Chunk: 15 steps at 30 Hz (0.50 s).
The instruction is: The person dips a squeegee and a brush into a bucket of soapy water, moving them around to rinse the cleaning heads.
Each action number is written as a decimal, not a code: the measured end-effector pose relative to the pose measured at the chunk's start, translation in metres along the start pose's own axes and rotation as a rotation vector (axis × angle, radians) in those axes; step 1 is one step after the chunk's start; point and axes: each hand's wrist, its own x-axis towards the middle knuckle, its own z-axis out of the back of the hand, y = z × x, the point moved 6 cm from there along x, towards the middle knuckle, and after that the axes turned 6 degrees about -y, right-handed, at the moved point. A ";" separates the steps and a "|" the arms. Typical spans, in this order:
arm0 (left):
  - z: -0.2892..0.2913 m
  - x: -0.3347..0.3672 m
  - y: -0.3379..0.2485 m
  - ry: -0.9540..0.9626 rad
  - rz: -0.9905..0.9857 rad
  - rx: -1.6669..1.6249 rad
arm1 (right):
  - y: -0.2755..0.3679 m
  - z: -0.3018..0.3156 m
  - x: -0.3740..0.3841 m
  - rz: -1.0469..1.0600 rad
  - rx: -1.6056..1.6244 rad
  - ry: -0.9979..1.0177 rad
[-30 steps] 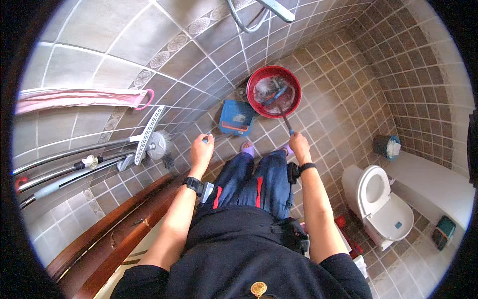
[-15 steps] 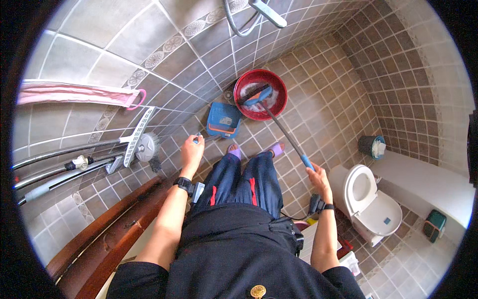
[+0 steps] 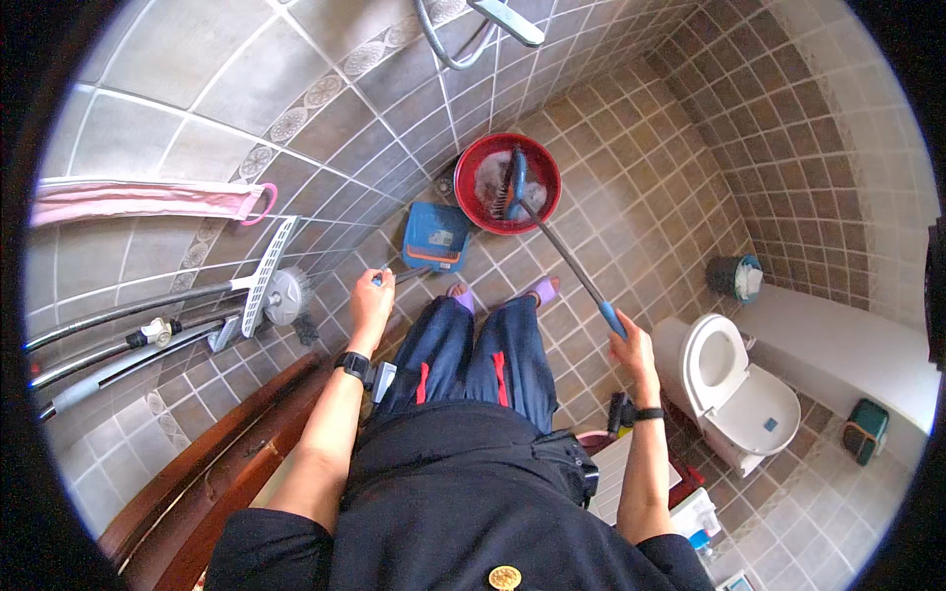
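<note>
A broom's grey pole with a blue grip (image 3: 611,317) is wrapped in the fingers of my right hand (image 3: 633,350). Its blue head (image 3: 517,182) with dark bristles stands on edge inside a red basin (image 3: 553,202) of sudsy water. My left hand (image 3: 371,310) is closed round the blue-ended handle of a blue dustpan (image 3: 436,231). That thin handle runs from my fist toward the pan, which rests on the floor left of the basin, with an orange strip along its near edge.
A toilet (image 3: 749,414) with its lid down stands at right, near a small grey bin (image 3: 729,279). Mops and a round brush (image 3: 286,295) hang at left, under a pink towel (image 3: 148,201). Dark red wooden trim (image 3: 207,453) lies at lower left. A shower hose (image 3: 443,49) hangs above.
The broom head has turned in the basin, from lying slanted across it to nearly upright in the picture. My left hand has shifted slightly left, and the dustpan handle now shows more clearly.
</note>
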 end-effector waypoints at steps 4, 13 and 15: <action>0.004 -0.007 -0.012 0.011 0.039 -0.019 | 0.067 -0.041 0.033 0.224 -0.400 0.069; 0.002 -0.001 0.001 -0.019 -0.003 0.014 | 0.121 -0.116 0.078 0.132 -0.357 -0.013; -0.002 0.007 0.008 -0.065 -0.055 0.051 | 0.119 -0.137 0.094 0.134 -0.274 0.073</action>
